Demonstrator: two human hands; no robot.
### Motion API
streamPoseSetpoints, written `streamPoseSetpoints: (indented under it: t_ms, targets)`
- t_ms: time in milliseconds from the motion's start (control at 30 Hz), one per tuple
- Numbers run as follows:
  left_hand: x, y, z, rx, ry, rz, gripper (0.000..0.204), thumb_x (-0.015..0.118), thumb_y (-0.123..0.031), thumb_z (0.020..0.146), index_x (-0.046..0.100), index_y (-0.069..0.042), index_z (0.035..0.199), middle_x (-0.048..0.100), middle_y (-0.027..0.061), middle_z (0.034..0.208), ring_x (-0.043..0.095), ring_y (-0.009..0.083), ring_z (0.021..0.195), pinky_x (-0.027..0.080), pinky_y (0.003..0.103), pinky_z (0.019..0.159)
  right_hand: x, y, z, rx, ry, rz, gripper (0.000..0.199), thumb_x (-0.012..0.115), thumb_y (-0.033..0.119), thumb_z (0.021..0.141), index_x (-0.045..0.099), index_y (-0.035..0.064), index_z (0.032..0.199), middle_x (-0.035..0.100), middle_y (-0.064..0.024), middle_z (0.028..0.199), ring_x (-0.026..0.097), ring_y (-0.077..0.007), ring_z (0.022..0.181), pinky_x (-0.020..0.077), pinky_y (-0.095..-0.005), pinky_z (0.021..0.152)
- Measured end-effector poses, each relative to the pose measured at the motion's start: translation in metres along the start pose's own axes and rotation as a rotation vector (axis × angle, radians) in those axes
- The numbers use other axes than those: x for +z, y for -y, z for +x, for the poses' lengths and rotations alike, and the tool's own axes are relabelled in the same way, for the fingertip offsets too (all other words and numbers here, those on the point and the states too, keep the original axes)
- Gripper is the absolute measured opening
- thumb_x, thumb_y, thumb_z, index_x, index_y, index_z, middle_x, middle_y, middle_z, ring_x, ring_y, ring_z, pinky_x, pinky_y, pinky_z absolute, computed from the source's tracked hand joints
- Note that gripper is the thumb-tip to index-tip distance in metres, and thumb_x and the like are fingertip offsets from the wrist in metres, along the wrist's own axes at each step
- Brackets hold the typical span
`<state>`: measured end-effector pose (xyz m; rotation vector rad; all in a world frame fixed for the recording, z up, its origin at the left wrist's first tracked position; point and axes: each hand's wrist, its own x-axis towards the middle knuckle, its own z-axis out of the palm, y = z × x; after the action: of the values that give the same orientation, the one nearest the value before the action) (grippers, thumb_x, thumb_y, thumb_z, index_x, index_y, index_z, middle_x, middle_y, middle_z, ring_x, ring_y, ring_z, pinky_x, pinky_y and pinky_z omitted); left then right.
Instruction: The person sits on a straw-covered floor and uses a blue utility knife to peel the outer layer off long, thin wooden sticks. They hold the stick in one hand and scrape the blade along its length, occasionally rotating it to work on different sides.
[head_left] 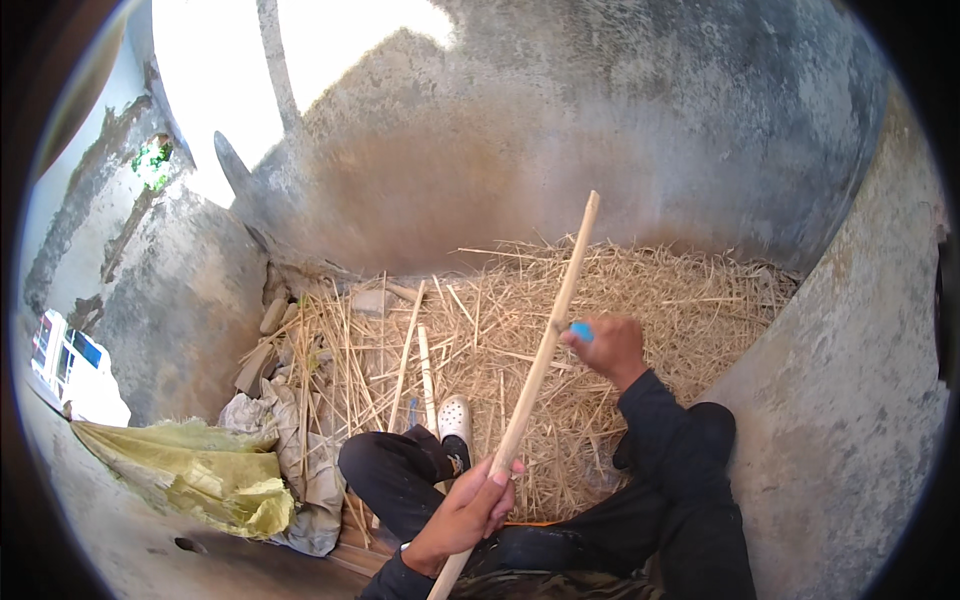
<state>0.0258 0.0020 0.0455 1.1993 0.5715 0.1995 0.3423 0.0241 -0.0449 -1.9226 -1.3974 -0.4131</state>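
Observation:
I sit on a straw-covered floor with a long pale wooden stick slanting up across my lap. My left hand is closed around its lower part near my knee. My right hand is higher up, pressed against the stick's middle, and grips a small blue object, perhaps a blade handle. My legs are in dark trousers and a white shoe shows on one foot. Two more pale sticks lie in the straw ahead of the shoe.
Dry straw covers the floor up to grey plastered walls at the back and right. Crumpled yellow-green and grey sacks lie at the left with stones behind. A bright opening is at upper left.

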Motion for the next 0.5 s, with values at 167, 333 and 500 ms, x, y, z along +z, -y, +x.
streamPoseSetpoints:
  t_ms: [167, 333, 500]
  targets:
    - [0.012, 0.012, -0.021, -0.060, 0.114, -0.030, 0.035, 0.036, -0.033, 0.102, 0.044, -0.003, 0.118, 0.038, -0.0018, 0.061, 0.034, 0.0059, 0.045, 0.032, 0.018, 0.046, -0.006, -0.086, 0.028, 0.370, -0.016, 0.044, 0.070, 0.036, 0.071, 0.088, 0.066, 0.0118, 0.066, 0.049, -0.0057, 0.045, 0.047, -0.0234, 0.038, 0.0377, -0.0390, 0.040]
    - [-0.005, 0.000, -0.024, 0.005, -0.064, 0.081, 0.035, 0.037, -0.032, 0.102, 0.046, -0.004, 0.121, 0.042, -0.0022, 0.065, 0.036, 0.0043, 0.048, 0.031, 0.018, 0.045, 0.000, 0.045, -0.021, -0.088, 0.195, 0.230, 0.066, 0.042, 0.072, 0.084, 0.065, 0.0136, 0.062, 0.050, -0.0060, 0.045, 0.052, -0.0227, 0.040, 0.0384, -0.0386, 0.039]
    - [-0.001, -0.008, -0.017, 0.082, -0.110, 0.236, 0.040, 0.042, -0.027, 0.101, 0.041, -0.002, 0.132, 0.044, -0.0034, 0.070, 0.035, 0.0028, 0.049, 0.028, 0.017, 0.045, -0.017, 0.068, -0.025, -0.217, 0.137, 0.143, 0.065, 0.046, 0.072, 0.083, 0.064, 0.0135, 0.061, 0.048, -0.0063, 0.043, 0.051, -0.0210, 0.037, 0.0376, -0.0346, 0.037]
